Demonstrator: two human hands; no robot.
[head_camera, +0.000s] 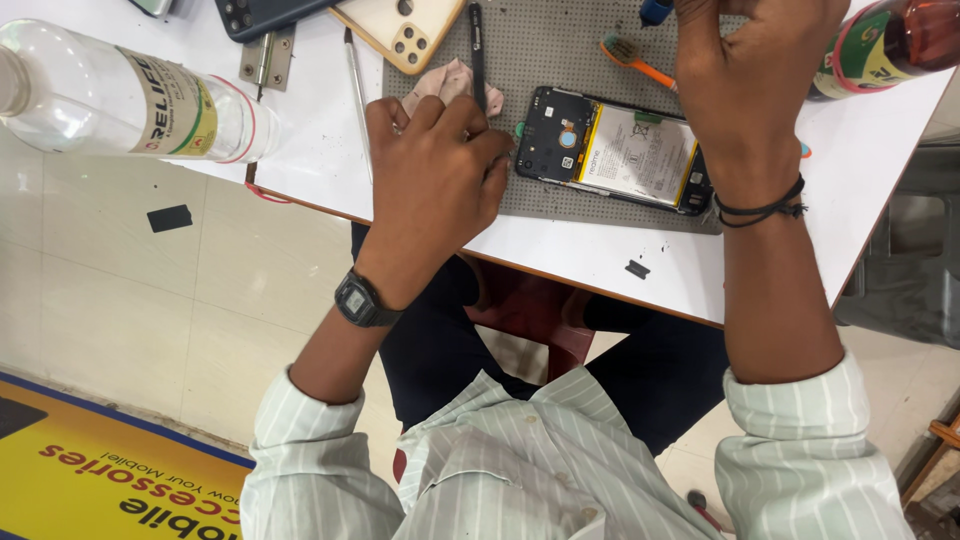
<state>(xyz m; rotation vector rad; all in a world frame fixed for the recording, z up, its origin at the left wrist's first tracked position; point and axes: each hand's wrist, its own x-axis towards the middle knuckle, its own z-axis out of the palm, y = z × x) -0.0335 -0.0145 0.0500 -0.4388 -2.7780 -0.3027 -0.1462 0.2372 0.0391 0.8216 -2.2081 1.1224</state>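
Head view: my left hand (435, 175) rests curled on the grey mat (560, 40) at the worktop's (310, 150) near edge, fingers bunched narrow around a thin dark tool (477, 50) that sticks out toward 12 o'clock; a pinkish cloth (445, 78) sits just beyond the knuckles. At 3 o'clock from that hand, touching close, lies the opened phone (612, 150), back off, dark board and pale battery showing, flat on the mat. My right hand (745, 70) hovers above the phone's far right end, fingers cut by the frame top, so cannot tell whether they hold anything. An orange-handled brush (632, 58) lies at 12 o'clock of the phone. A clear bottle (120, 95) lies on its side at 9 o'clock, well apart; a brown bottle (890, 40) is at 2 o'clock. Beige phone cover (405, 30) lies at 11 o'clock.
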